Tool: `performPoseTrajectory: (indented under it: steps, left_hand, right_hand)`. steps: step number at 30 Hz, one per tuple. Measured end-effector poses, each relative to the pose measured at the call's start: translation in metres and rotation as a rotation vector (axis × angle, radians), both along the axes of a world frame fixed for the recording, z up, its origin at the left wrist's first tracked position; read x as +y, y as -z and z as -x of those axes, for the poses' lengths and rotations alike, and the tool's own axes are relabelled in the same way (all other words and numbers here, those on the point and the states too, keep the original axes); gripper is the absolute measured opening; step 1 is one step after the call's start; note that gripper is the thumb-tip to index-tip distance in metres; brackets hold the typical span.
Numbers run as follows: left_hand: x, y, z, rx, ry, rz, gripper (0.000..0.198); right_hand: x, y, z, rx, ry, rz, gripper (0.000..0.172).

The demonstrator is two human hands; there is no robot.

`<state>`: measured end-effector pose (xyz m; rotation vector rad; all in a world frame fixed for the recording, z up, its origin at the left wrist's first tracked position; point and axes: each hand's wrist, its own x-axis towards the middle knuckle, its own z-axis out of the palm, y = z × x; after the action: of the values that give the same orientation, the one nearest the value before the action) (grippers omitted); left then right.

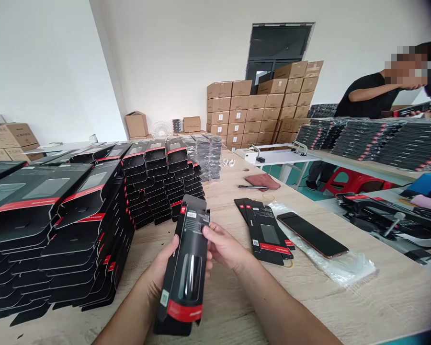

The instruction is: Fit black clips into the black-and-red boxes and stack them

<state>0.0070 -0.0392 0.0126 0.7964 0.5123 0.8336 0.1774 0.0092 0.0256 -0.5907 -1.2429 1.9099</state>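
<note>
A black cardboard box [190, 239] with a red band and a glossy printed panel is held over the table, tilted with its lower end toward me. My left hand [168, 256] grips its left edge, thumb on the front and fingers hidden behind. At the upper right edge, my right hand [221, 244] holds it too, thumb near the printed text and fingers curled behind. Flat black boxes [267, 232] lie to the right of my right hand. Beside them a dark phone [312, 235] rests on a clear plastic bag [355, 268].
Tall stacks of black boxes [93, 230] fill the table's left side. Plastic-wrapped stacks [208, 155], a brown cloth [264, 181] and a pen [253, 187] lie farther back. Brown cartons [247, 115] stand by the wall. A co-worker [369, 93] is behind more stacked boxes at right.
</note>
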Motion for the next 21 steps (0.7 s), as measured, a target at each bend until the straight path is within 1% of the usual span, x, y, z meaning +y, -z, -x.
performPoseTrajectory:
  steps: [3,4,5,6,7,9,12,14,16,18,20,21]
  left_hand:
    - [0.004,-0.001,-0.005,0.342,-0.35,-0.279,0.056]
    - [0.005,-0.003,-0.007,0.436,-0.414,-0.361,0.05]
    - [0.006,-0.004,-0.009,0.497,-0.441,-0.412,0.046]
    - [0.006,-0.006,-0.01,0.516,-0.443,-0.425,0.045]
    - [0.006,-0.008,-0.012,0.494,-0.429,-0.393,0.045]
    - [0.003,-0.012,-0.014,0.379,-0.355,-0.215,0.049]
    - [-0.003,-0.013,-0.015,0.159,-0.135,0.123,0.06]
    - [-0.005,-0.011,-0.014,0.045,-0.014,0.221,0.065]
    - [-0.006,-0.007,-0.011,-0.033,0.049,0.241,0.066]
    - [-0.005,-0.004,-0.009,-0.079,0.06,0.242,0.064]
    - [-0.002,-0.003,-0.006,-0.124,0.063,0.241,0.065]
    - [-0.001,-0.002,-0.005,-0.153,0.07,0.237,0.067]
  right_hand:
    - [0.001,-0.001,0.009,0.053,0.253,0.054,0.036]
    - [0.002,-0.003,0.01,0.057,0.32,0.066,0.036]
    - [0.002,-0.005,0.012,0.058,0.365,0.078,0.037]
    - [0.002,-0.006,0.013,0.057,0.4,0.089,0.037]
    - [0.002,-0.006,0.014,0.058,0.434,0.094,0.037]
    - [0.002,-0.006,0.017,0.064,0.504,0.093,0.038]
    - [0.003,-0.002,0.022,0.051,0.602,0.042,0.043]
    - [0.005,0.0,0.023,0.017,0.667,-0.041,0.045]
    - [0.006,0.001,0.021,-0.052,0.694,-0.13,0.047]
    - [0.007,0.0,0.016,-0.143,0.637,-0.193,0.049]
    - [0.006,-0.003,0.012,-0.188,0.512,-0.208,0.051]
    - [0.005,-0.005,0.01,-0.177,0.444,-0.202,0.052]
